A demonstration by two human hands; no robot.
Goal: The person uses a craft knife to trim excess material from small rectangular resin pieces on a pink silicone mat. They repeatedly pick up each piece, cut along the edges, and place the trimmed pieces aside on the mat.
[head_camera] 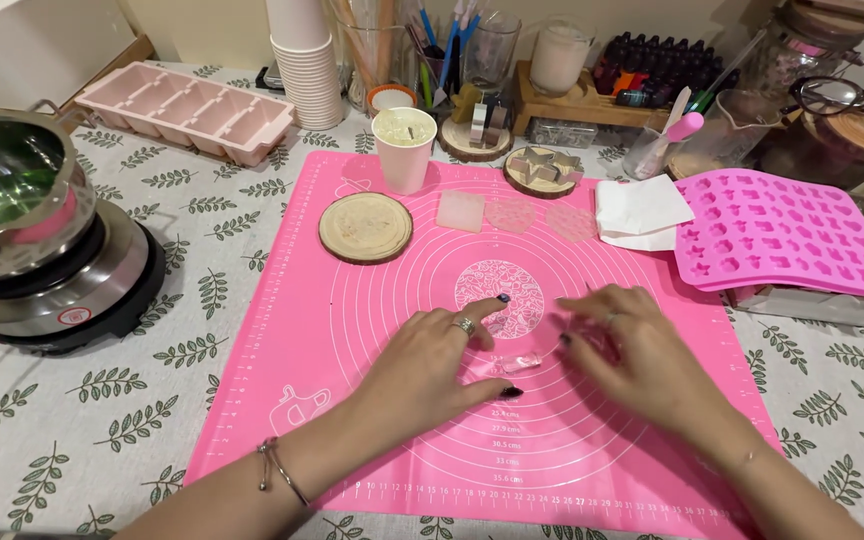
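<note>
Both my hands rest over a pink silicone mat [352, 330] printed with white rings. My left hand [439, 358] wears a ring and a bracelet; its fingers are spread, the thumb and forefinger around a small clear piece [508, 364] lying on the mat. My right hand [632, 352] is blurred, fingers apart, just right of that piece and touching the mat. A round clear mould with a lacy pattern [512, 287] lies just beyond my fingertips.
A wooden disc [365, 227], a pink cup of pale wax [404, 148], thin clear shapes [512, 213], a folded tissue [640, 212] and a pink mould tray [787, 240] sit behind. A steel pot on a hotplate [37, 230] stands at the left.
</note>
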